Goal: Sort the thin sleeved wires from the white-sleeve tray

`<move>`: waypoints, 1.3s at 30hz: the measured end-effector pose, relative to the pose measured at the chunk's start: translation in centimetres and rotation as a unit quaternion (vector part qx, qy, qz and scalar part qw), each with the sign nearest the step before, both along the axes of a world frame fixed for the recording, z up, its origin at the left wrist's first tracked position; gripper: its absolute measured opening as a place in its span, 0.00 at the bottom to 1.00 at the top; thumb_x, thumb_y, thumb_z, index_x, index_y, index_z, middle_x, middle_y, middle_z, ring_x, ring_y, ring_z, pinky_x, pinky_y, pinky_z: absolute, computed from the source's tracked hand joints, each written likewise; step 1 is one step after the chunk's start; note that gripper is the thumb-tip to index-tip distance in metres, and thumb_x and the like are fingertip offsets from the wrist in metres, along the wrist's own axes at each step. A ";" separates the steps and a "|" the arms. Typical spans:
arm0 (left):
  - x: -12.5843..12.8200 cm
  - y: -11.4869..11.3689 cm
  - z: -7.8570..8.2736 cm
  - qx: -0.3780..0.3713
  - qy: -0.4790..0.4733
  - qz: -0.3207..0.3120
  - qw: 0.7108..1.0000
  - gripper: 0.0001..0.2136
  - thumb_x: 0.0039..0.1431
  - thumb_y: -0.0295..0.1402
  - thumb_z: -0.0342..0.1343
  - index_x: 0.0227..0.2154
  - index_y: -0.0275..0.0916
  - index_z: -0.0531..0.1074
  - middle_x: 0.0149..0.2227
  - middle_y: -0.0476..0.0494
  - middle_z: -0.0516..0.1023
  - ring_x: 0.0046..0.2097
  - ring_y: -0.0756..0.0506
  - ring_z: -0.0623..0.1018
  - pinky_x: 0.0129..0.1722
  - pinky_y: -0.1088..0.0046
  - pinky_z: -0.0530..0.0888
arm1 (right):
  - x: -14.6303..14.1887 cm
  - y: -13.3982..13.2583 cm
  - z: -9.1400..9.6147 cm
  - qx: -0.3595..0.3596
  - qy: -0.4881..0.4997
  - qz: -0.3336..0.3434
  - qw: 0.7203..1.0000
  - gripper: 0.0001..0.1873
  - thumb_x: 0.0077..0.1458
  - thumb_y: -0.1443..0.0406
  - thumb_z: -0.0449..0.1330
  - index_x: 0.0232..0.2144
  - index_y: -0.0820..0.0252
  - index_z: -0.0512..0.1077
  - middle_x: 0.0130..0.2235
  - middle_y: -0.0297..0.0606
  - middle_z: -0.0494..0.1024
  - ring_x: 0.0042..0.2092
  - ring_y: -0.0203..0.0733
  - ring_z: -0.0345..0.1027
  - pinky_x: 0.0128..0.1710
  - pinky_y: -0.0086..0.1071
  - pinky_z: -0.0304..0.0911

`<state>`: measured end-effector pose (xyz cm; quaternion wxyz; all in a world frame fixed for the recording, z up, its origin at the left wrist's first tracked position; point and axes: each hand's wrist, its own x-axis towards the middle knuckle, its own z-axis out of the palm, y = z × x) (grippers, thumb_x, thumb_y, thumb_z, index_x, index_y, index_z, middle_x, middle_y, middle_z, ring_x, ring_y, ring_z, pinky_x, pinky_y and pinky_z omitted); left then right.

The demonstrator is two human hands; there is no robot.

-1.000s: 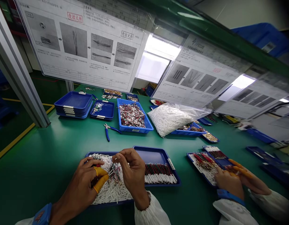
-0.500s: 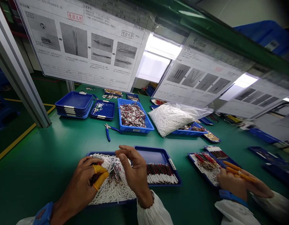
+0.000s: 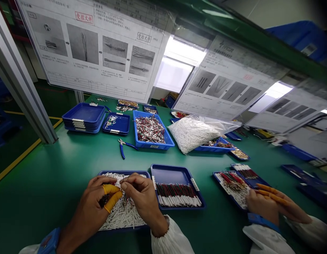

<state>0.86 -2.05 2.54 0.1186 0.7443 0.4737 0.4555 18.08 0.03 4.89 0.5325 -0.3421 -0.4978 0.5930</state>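
My left hand (image 3: 96, 197), with yellow finger cots on two fingers, is curled round a small bundle of dark thin wires (image 3: 104, 201) above the tray's left part. My right hand (image 3: 142, 197) is pinched at the left fingertips; what lies between its thumb and finger is too small to make out. Under both hands, a blue tray (image 3: 126, 228) holds loose white sleeves (image 3: 123, 218) and some coloured wires, partly hidden by my fingers. Just right of it, another blue tray (image 3: 168, 171) carries a row of red, green and black wires with white ends (image 3: 179, 201).
Blue-handled cutters (image 3: 122, 148) lie behind the trays. Farther back are stacked blue trays (image 3: 84, 114), a bin of wires (image 3: 150, 130) and a bag of white sleeves (image 3: 194, 134). At right, a co-worker's hands (image 3: 269, 206) work beside other trays. Instruction sheets (image 3: 100, 46) hang above.
My right hand has come down and left, from raised with fingers apart to a pinch at my left fingertips. The left hand stays almost in place.
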 end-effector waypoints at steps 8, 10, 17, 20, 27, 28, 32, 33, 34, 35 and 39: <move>0.3 0.0 0.4 0.013 -0.010 -0.008 1.000 0.03 0.59 0.37 0.63 0.35 0.49 0.81 0.39 0.47 0.83 0.44 0.42 0.80 0.43 0.64 0.79 | 0.3 0.0 0.0 -0.017 0.009 -0.020 1.000 0.10 0.53 0.60 0.70 0.27 0.61 0.78 0.28 0.32 0.74 0.25 0.32 0.61 0.25 0.28 0.59; 0.3 -0.1 0.5 0.012 -0.013 -0.002 1.000 0.03 0.59 0.35 0.62 0.34 0.48 0.81 0.40 0.46 0.83 0.44 0.42 0.80 0.43 0.63 0.79 | 0.2 -0.1 0.2 -0.021 0.014 -0.006 1.000 0.11 0.52 0.60 0.71 0.26 0.61 0.77 0.28 0.32 0.74 0.26 0.33 0.61 0.26 0.28 0.60; 0.2 -0.3 0.8 0.013 -0.030 0.019 0.999 0.03 0.58 0.35 0.62 0.33 0.47 0.81 0.39 0.46 0.83 0.44 0.42 0.80 0.44 0.61 0.79 | 0.3 -0.1 0.6 -0.024 0.005 0.006 1.000 0.11 0.49 0.60 0.72 0.26 0.61 0.78 0.28 0.33 0.76 0.28 0.34 0.65 0.28 0.28 0.63; 0.2 -0.2 0.8 -0.004 -0.039 0.029 0.999 0.03 0.58 0.36 0.62 0.33 0.47 0.81 0.40 0.46 0.83 0.44 0.42 0.80 0.43 0.62 0.79 | 0.4 -0.1 0.3 -0.037 0.007 -0.002 0.999 0.11 0.50 0.59 0.72 0.32 0.60 0.80 0.27 0.32 0.76 0.25 0.33 0.65 0.26 0.28 0.62; 0.1 -0.2 0.7 0.001 -0.061 0.022 0.998 0.04 0.58 0.34 0.62 0.35 0.46 0.81 0.40 0.47 0.82 0.44 0.43 0.80 0.42 0.64 0.80 | -0.4 -0.5 0.2 -0.030 -0.013 -0.033 0.999 0.12 0.47 0.59 0.74 0.22 0.61 0.80 0.22 0.32 0.74 0.24 0.33 0.63 0.24 0.28 0.59; 0.1 -0.2 0.7 0.005 -0.060 0.020 0.998 0.04 0.58 0.33 0.62 0.35 0.47 0.81 0.40 0.47 0.82 0.44 0.43 0.81 0.42 0.64 0.80 | -0.5 -0.6 0.3 -0.028 -0.013 -0.036 0.999 0.12 0.47 0.58 0.74 0.22 0.61 0.80 0.22 0.33 0.74 0.24 0.33 0.63 0.24 0.28 0.59; 0.1 -0.2 0.7 0.017 -0.039 0.029 0.999 0.05 0.57 0.37 0.64 0.36 0.48 0.81 0.40 0.48 0.83 0.43 0.42 0.81 0.45 0.60 0.78 | -0.7 -0.7 0.3 -0.017 -0.019 -0.052 0.998 0.12 0.48 0.58 0.73 0.22 0.60 0.80 0.22 0.33 0.74 0.24 0.34 0.63 0.24 0.29 0.60; 0.1 -0.2 0.7 0.024 -0.029 0.034 0.999 0.06 0.57 0.38 0.64 0.37 0.48 0.81 0.39 0.49 0.83 0.43 0.42 0.81 0.46 0.58 0.77 | -0.7 -0.7 0.3 -0.012 -0.022 -0.055 0.998 0.12 0.49 0.58 0.72 0.22 0.60 0.80 0.22 0.33 0.75 0.25 0.35 0.64 0.25 0.29 0.61; 0.1 -0.2 0.6 0.033 -0.018 0.036 0.999 0.06 0.57 0.39 0.65 0.37 0.49 0.80 0.39 0.50 0.84 0.43 0.41 0.82 0.48 0.57 0.76 | -0.8 -0.8 0.2 -0.006 -0.025 -0.055 0.998 0.11 0.50 0.59 0.72 0.22 0.60 0.80 0.23 0.34 0.75 0.26 0.36 0.65 0.26 0.29 0.62; 0.0 -0.2 0.5 0.041 -0.009 0.038 0.998 0.06 0.57 0.39 0.64 0.37 0.49 0.80 0.39 0.50 0.84 0.42 0.41 0.82 0.49 0.55 0.74 | -0.8 -0.8 0.2 0.001 -0.025 -0.056 0.998 0.11 0.50 0.59 0.72 0.22 0.59 0.80 0.24 0.34 0.76 0.27 0.36 0.66 0.27 0.30 0.64; -0.4 -0.2 0.3 0.066 -0.003 0.028 0.997 0.04 0.61 0.35 0.61 0.37 0.50 0.80 0.39 0.53 0.85 0.42 0.44 0.83 0.54 0.56 0.69 | -0.9 -0.8 0.0 -0.006 -0.009 -0.041 0.999 0.10 0.46 0.59 0.74 0.30 0.57 0.83 0.28 0.35 0.79 0.29 0.38 0.69 0.29 0.31 0.68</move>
